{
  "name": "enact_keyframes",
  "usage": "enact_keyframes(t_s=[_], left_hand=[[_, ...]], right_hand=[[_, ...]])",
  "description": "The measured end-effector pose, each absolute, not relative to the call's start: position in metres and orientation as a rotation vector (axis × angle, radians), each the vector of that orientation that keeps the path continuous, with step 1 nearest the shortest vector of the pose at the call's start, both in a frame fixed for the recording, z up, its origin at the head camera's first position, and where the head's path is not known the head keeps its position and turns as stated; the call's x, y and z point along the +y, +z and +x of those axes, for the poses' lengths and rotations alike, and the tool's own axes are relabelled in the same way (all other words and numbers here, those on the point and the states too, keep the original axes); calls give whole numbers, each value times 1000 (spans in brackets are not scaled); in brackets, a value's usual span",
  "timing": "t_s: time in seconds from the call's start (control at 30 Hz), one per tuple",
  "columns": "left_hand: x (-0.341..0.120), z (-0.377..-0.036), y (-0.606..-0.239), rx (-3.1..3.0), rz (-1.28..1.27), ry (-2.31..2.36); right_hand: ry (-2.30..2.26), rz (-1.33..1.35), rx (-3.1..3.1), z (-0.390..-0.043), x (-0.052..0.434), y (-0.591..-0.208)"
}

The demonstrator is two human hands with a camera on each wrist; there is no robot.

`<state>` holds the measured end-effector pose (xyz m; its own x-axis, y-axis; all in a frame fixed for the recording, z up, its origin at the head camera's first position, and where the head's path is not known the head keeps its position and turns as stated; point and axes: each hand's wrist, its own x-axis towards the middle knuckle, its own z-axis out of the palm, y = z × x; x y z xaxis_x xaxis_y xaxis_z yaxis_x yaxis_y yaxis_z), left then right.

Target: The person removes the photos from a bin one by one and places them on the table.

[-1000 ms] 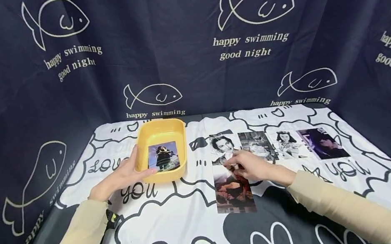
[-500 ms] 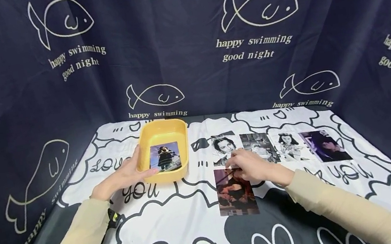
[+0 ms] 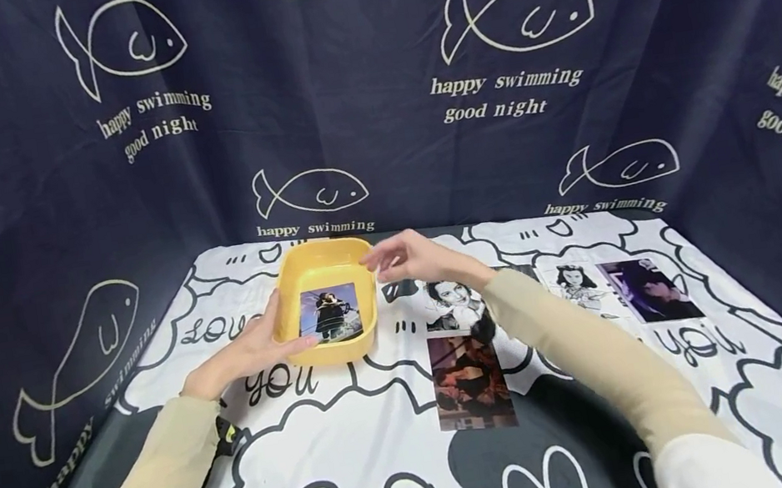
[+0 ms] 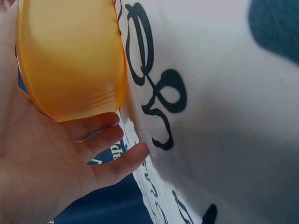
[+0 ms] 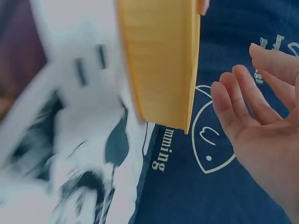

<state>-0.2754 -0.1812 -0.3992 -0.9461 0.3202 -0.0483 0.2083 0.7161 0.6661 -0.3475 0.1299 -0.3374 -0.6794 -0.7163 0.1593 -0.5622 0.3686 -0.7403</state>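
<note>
My left hand holds a yellow plastic box at its left side, thumb over the near rim. In the left wrist view the fingers spread along the outer wall. A colour photo of a person in dark clothes lies inside the box. My right hand is raised at the box's right rim with nothing in it; in the right wrist view its fingers are loosely bent, apart from the wall. Below its sleeve lie a black-and-white portrait photo and, nearer, a dark red photo.
A black-and-white photo of a woman and a purple-toned photo lie farther right. The right forearm mostly hides another grey photo. A patterned black-and-white cloth covers the table, and a navy fish-print curtain hangs behind.
My right hand has left the portrait and red photos and moved up and left to the box's right rim. The left hand and the box have stayed in place.
</note>
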Motion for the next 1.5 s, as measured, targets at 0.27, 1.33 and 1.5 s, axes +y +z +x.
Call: enact_keyframes(t_s=[0.27,1.33,1.5], left_hand=[[-181,-275,-400,2754,465,1066],[-179,-276,-402,2772,428,1018],[-181,-276,-401,2775,405,997]], right_hand=[[-1211,-1028,2294,-393,81,-345],[-526,-996,2472,-420,29,-367],[-433,-956,2496,-419,25,-367]])
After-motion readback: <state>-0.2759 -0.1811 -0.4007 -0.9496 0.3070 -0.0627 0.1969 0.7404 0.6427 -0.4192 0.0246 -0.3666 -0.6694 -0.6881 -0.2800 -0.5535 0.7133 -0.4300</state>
